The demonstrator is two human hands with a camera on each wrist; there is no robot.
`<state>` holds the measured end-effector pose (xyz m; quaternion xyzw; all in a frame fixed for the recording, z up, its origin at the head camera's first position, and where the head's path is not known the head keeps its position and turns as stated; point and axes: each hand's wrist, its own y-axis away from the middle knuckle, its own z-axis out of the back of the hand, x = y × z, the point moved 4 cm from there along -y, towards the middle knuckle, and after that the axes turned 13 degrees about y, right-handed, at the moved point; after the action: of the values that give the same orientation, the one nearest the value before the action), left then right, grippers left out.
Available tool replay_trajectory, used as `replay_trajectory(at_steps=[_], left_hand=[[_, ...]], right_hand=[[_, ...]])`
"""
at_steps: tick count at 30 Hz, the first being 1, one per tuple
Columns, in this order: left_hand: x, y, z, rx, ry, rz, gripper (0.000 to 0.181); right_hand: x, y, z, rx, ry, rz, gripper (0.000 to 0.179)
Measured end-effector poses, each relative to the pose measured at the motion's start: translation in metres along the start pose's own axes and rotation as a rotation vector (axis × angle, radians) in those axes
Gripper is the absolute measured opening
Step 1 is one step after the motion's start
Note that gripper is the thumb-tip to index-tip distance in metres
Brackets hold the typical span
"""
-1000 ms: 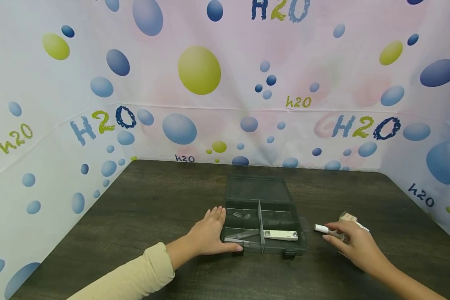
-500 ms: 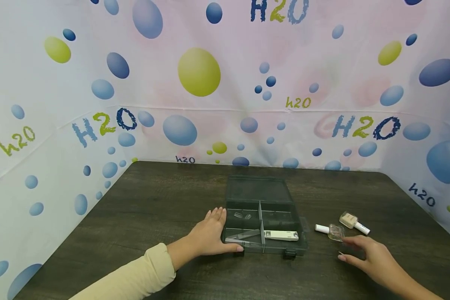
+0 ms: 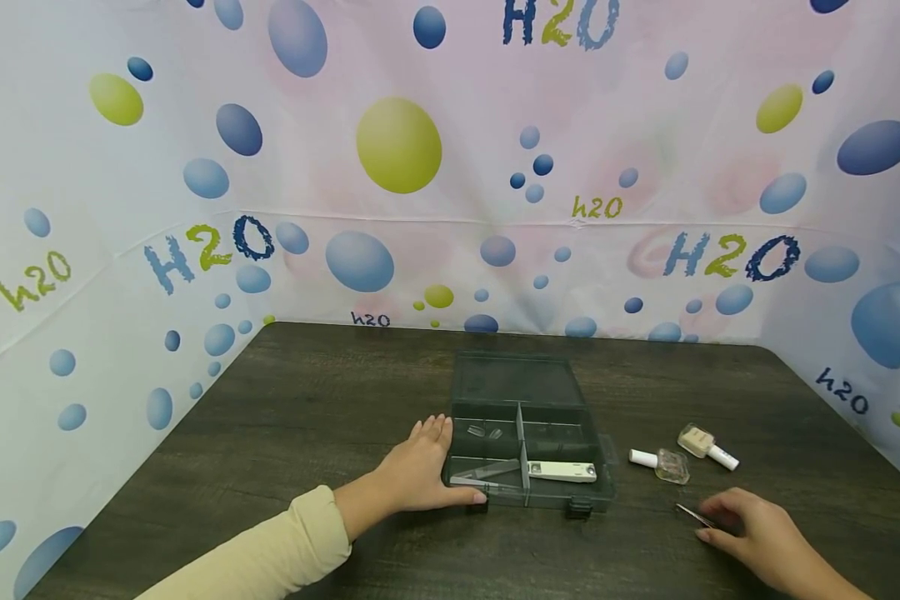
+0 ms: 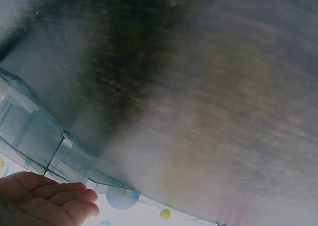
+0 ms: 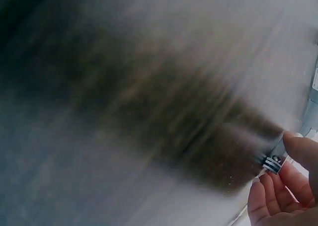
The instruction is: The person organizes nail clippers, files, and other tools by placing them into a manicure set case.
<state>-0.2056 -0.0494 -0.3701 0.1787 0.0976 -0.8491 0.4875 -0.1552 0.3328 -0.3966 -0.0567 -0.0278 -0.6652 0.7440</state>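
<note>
My left hand (image 3: 418,468) lies with straight fingers along the left side of an open, dark see-through organizer box (image 3: 551,501), its thumb at the front edge. Inside the box are a white nail clipper (image 3: 562,472), clear flat strips (image 3: 483,479) and small clear pieces (image 3: 484,432). To the right, my right hand (image 3: 756,532) has thumb and fingers around a small metal nail clipper (image 3: 693,515), low over the table. Its shiny end (image 5: 272,163) shows between thumb and fingers in the right wrist view; the rest is hidden.
Two nail polish bottles with white caps lie just beyond the right hand, one clear (image 3: 672,467) and one beige (image 3: 696,440). The box's lid (image 3: 516,379) is folded back on the dark table (image 3: 345,383). A printed curtain (image 3: 450,250) stands behind.
My right hand has let go of the clear polish bottle, which now lies on the table, and has moved toward me onto the metal nail clipper. The left hand has stayed at the box.
</note>
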Motion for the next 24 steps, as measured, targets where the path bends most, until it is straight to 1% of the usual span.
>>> replay_trajectory(at_steps=[8, 16, 24], left_hand=[[0.0007, -0.0007, -0.0006, -0.002, 0.003, -0.001, 0.105], [0.0012, -0.0012, -0.0012, 0.001, 0.0, 0.0, 0.105], [0.0019, -0.0011, -0.0023, 0.002, 0.011, 0.0, 0.105]], right_hand=[[-0.0027, 0.0031, -0.0028, 0.039, -0.033, -0.038, 0.014], [-0.0043, 0.005, -0.0032, 0.023, -0.019, -0.022, 0.01], [-0.0015, 0.0048, -0.0035, 0.042, -0.037, -0.019, 0.007]])
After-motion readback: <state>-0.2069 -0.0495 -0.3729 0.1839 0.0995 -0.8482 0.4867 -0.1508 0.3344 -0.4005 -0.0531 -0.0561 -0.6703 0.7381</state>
